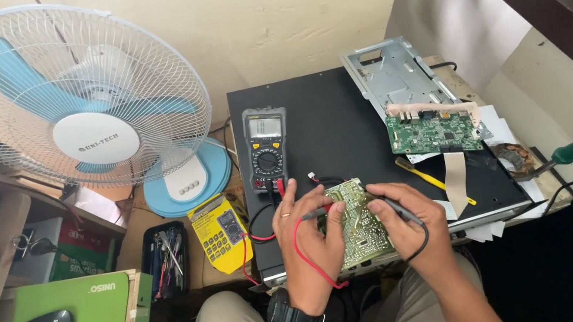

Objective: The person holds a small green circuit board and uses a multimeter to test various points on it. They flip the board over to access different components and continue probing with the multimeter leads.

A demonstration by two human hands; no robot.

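The left hand (pixel 307 229) is gripping a red probe (pixel 316 212) and the right hand (pixel 403 219) a black probe (pixel 399 208), both pressing a circuit board (pixel 357 222) at the tabletop's (pixel 326 125) six o'clock edge; a multimeter (pixel 267 149) is lying at eleven o'clock.

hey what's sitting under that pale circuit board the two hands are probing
The pale circuit board lies on a flat black slab near its front edge. The left hand and right hand cover its sides, so what lies directly beneath cannot be seen.

Probe tips (pixel 343 205) behind hands (pixel 356 230)
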